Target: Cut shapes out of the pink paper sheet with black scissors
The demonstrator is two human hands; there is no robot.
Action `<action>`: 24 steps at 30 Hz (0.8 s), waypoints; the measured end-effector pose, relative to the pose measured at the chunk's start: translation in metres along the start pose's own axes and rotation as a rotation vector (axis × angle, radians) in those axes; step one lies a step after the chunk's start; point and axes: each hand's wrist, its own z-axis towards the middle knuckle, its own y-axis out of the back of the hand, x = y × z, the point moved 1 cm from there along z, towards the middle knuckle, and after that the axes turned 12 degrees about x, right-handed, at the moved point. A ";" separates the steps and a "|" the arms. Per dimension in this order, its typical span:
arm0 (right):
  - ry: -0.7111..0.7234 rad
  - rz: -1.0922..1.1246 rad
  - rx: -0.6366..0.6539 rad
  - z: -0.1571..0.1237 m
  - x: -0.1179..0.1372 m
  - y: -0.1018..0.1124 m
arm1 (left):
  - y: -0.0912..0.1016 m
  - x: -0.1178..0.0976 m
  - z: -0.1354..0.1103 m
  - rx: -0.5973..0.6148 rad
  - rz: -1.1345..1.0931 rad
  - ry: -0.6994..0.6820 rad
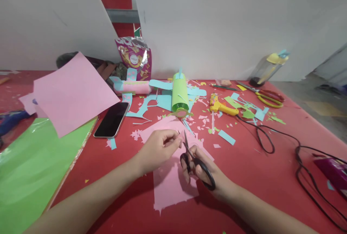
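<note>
My right hand (pixel 202 165) grips black-handled scissors (pixel 204 174), fingers in the loops. The blades are slightly apart and point up toward my left hand (pixel 159 147), which is closed in a pinch on a small piece of pink paper (pixel 180 136). Much of that piece is hidden by my fingers. Beneath both hands lies a larger sheet of pink paper (pixel 173 194) with ragged cut edges. Just beyond stands a green paper tube model (pixel 180 91) with light-blue wings, beside a pink paper tube model (pixel 135 87) lying on its side.
Paper scraps (pixel 202 120) litter the red table (pixel 244 190). A yellow glue gun (pixel 223 108) with a black cord (pixel 267 133), red-and-yellow-handled scissors (pixel 269 96) and a bottle (pixel 267 68) are at right. Left are a phone (pixel 112 120), pink sheets (pixel 77 93) and green sheets (pixel 35 172).
</note>
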 end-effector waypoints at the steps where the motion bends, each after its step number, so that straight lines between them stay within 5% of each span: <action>1: -0.001 0.000 0.001 0.000 0.000 0.000 | 0.000 0.000 0.000 0.001 -0.002 -0.002; 24: -0.029 -0.029 -0.038 0.001 0.003 -0.002 | -0.001 0.000 -0.002 0.021 -0.005 -0.017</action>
